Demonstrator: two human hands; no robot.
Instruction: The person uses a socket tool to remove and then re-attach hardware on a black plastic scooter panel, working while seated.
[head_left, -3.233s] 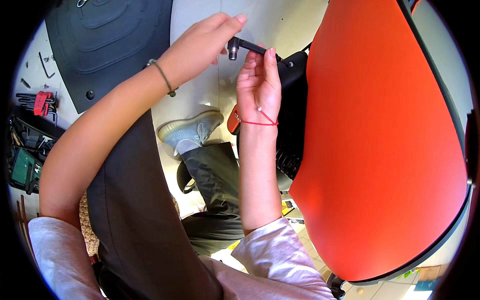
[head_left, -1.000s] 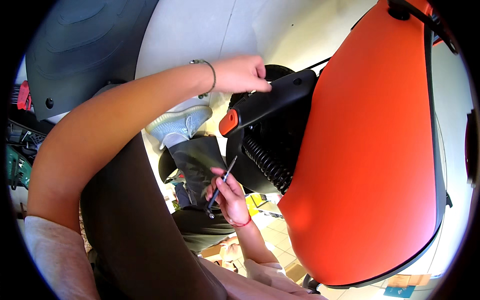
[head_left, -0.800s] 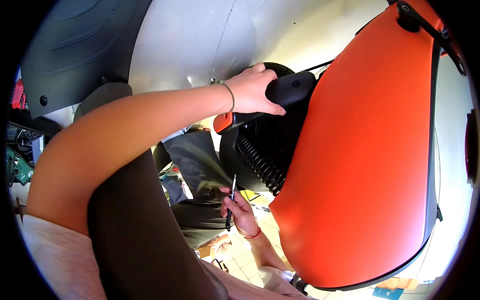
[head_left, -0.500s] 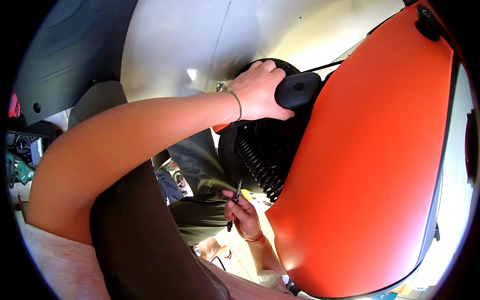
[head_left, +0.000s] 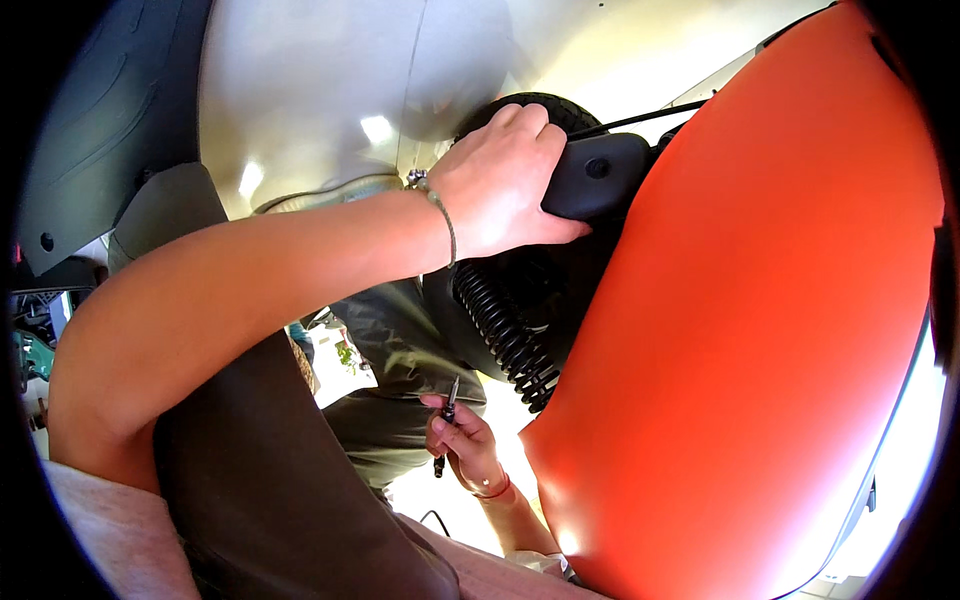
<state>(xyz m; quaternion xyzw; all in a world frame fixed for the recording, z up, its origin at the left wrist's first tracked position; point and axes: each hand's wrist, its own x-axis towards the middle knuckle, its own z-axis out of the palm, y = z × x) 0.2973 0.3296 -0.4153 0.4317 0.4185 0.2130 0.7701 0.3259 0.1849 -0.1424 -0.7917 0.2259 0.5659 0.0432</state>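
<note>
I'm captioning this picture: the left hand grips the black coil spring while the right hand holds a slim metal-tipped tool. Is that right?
Not quite: in the head view, the left hand grips the black rounded part, not the black coil spring. The right hand does hold a slim metal-tipped tool.

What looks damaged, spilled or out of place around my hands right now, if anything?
Nothing stands out. Your left hand grips the black part, your right hand holds a slim tool, and the coil spring and orange panel show no visible damage. Glare hides detail at the panel's lower end.
</note>
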